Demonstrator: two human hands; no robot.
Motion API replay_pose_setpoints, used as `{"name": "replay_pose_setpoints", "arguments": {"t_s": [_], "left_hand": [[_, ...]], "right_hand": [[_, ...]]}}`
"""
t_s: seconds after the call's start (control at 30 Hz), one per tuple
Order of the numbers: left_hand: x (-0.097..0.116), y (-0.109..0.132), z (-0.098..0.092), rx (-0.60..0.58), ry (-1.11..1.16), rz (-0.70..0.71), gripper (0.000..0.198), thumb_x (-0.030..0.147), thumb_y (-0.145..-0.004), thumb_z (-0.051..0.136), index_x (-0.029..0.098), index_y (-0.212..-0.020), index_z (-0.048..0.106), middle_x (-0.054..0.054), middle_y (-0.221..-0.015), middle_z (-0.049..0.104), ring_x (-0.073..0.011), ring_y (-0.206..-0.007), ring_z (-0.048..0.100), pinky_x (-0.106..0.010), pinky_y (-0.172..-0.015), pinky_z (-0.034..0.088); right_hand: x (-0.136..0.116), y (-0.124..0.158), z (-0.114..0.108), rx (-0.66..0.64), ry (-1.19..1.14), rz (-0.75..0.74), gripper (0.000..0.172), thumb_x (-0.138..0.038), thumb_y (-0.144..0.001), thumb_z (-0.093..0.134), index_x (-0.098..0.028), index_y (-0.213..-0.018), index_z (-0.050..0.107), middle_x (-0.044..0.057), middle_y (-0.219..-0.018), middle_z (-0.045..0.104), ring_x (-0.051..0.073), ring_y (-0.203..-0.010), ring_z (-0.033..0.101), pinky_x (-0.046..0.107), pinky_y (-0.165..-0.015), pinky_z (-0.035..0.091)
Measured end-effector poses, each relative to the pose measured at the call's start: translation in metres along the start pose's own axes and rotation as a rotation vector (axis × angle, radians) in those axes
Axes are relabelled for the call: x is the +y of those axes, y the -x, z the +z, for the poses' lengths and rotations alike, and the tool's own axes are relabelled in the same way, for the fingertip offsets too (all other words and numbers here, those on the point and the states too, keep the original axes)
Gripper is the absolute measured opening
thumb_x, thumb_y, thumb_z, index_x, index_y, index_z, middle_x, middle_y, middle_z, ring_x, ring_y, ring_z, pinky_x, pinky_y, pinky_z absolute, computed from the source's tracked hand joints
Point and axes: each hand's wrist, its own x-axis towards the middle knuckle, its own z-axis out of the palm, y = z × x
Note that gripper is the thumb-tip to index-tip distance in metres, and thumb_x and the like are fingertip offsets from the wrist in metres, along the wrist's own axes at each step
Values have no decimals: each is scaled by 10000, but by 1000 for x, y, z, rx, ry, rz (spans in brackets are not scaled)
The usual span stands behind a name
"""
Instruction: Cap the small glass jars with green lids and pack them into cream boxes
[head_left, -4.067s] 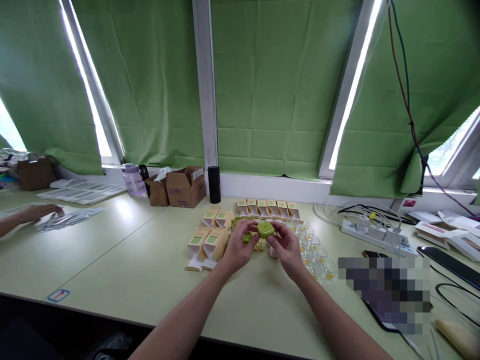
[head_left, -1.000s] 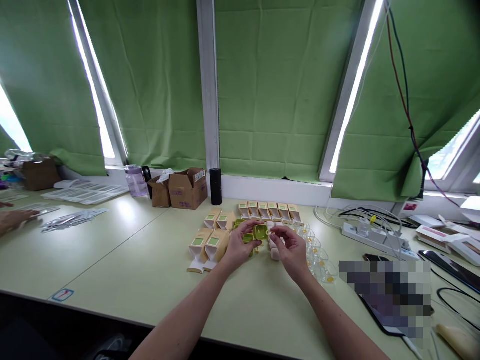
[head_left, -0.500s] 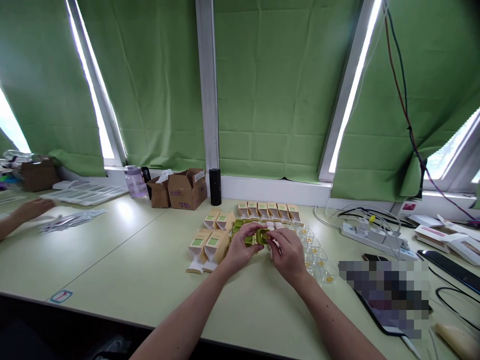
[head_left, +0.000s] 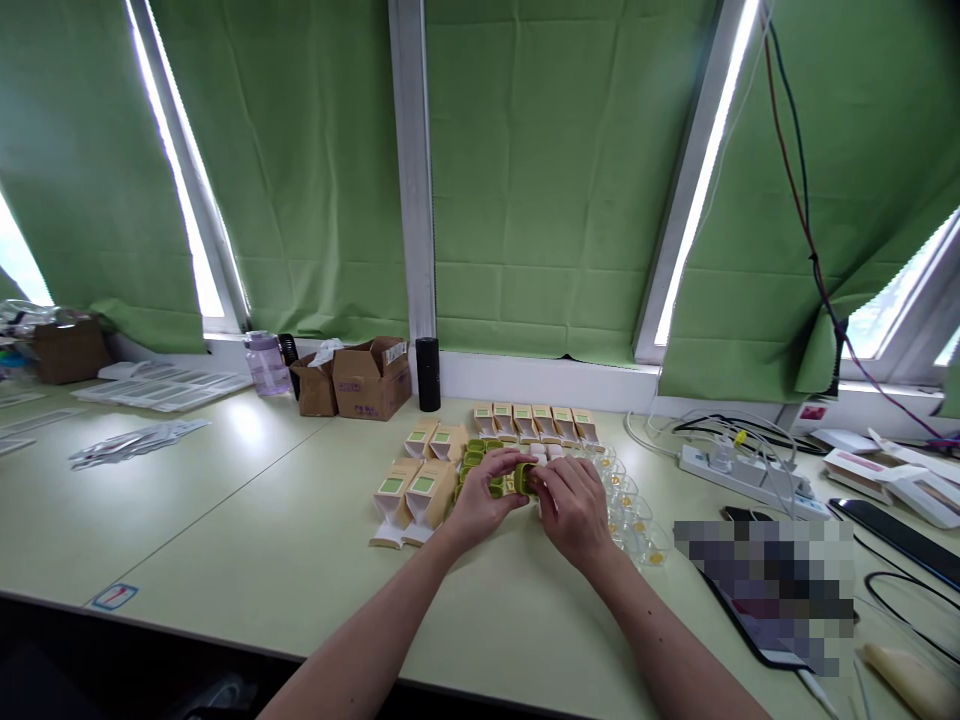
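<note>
Case, small and green, with a hand at either side

My left hand grasps it from the left, index finger arched over the top and thumb stretched beneath, so the case sits in the gap between the two. My right hand meets it from the other side, fingers bunched against its right edge; their tips are partly hidden, and I cannot tell whether they pinch the case or something small inside it.

My left forearm and right forearm rise from the bottom of the view and slant toward each other, wrists well apart. The back of my right hand faces up, knuckles bent; my left has its thumb side toward the right.

Beyond the case and to its left, green pieces stand in rows on the table, beside tan cartons with green labels. Pale blocks lie just behind my right fingers, and clear cups with yellow spots stand to the right of that hand.
</note>
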Motion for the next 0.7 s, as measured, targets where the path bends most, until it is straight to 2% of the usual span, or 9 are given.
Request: {"name": "replay_pose_setpoints", "arguments": {"t_s": [0.3,0.7], "left_hand": [[-5,1,1,0,51,-5,544,39,-718,812,232,-1224,751,-112,-1303,683,-316,-1293,616,-491,-1152,484],[-5,-2,0,1,133,-29,484,145,-712,883,205,-1177,763,-125,-1242,724,-305,-1212,671,-485,-1126,504]], "right_hand": [[1,1,4,92,-43,-39,152,-155,-1028,533,-206,-969,663,49,-816,652,212,-760,542,367,-737,380],[3,6,9,89,-170,22,115,-156,-1012,571,-212,-968,662,44,-827,674,207,-777,555,362,-726,402]]}}
